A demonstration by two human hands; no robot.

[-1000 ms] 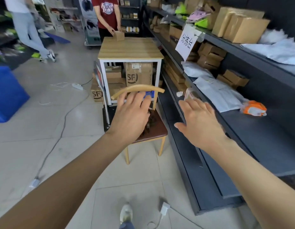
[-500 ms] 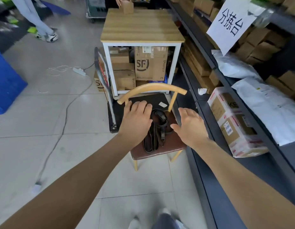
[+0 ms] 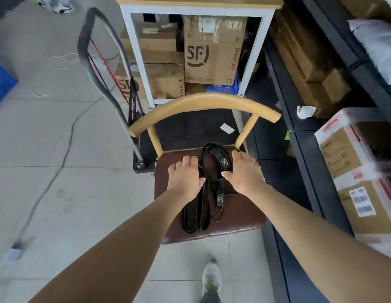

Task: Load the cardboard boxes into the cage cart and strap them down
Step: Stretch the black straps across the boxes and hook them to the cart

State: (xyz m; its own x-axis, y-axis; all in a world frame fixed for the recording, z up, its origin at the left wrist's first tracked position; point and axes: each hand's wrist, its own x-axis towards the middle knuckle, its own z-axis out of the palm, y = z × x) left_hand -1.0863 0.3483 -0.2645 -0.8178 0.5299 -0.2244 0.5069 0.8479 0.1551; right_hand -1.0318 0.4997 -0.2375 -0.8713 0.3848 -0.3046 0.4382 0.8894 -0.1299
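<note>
Flanking the strap (image 3: 195,213) on the chair (image 3: 240,217), left grip (image 3: 185,177) and right grip (image 3: 244,172) are spread.

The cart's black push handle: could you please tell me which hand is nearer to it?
Left. The left hand is over the chair seat, on the push handle's side of the strap; the right hand is across the strap, farther away.

The strap (image 3: 203,193) is matt black woven webbing with a metal hook; the chair seat (image 3: 234,217) is glossy brown leather-like; far cardboard boxes (image 3: 212,49) look matt brown.
</note>
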